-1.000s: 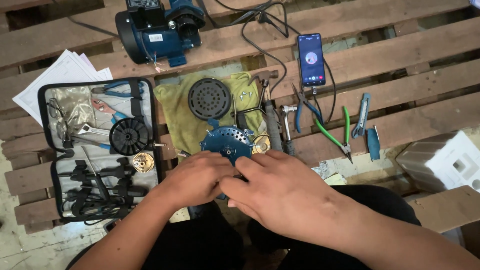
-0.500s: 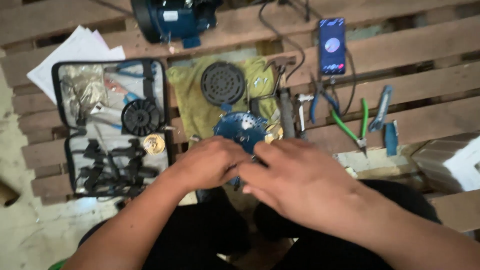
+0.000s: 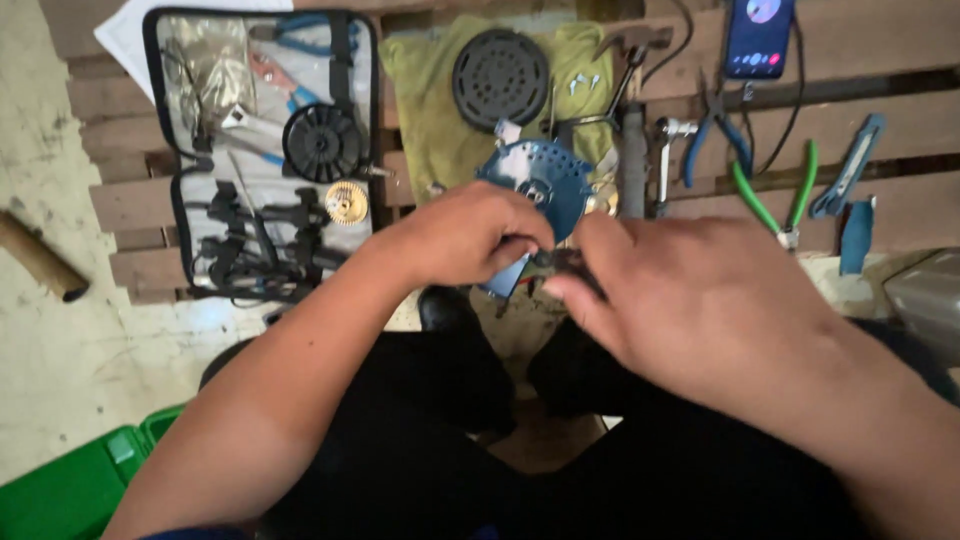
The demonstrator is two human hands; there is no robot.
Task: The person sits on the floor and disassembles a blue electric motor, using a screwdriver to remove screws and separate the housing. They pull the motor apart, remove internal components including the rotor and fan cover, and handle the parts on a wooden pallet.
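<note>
Blue perforated metal disc [image 3: 545,180] just beyond the fingertips of both hands, flat above the olive cloth [image 3: 425,120], its near edge hidden behind the knuckles. Left hand [image 3: 470,235] curled, fingers bent inward and pinched on a small dark part [image 3: 560,262] at the disc's lower rim. Right hand [image 3: 690,295] met it from the other side, thumb and forefinger closed on the same dark piece (too small and shadowed to tell what it was). Fingertips of both hands nearly touching over that part, with a blue sliver of plate [image 3: 505,275] showing beneath the left fingers.

Past the fingers, further up the cloth: a round black fan grille [image 3: 500,78]. Left of the left hand: an open tool pouch [image 3: 170,150] carrying a black ribbed wheel [image 3: 320,142], a small brass gear [image 3: 346,203] and dark clips. Right of the disc, just beyond the right fingers: a grey bar [image 3: 632,160], a ratchet handle [image 3: 664,160], blue-handled pliers [image 3: 712,140] and green-handled pliers [image 3: 775,195], all lying on the wooden slats [image 3: 900,40]. Farther off, at the top edge: a lit phone [image 3: 760,38] with a cable. Far right: a blue utility knife [image 3: 850,165]. Below the wrists: black trousers [image 3: 420,440], and a green bin corner [image 3: 70,490] at the lower left.
</note>
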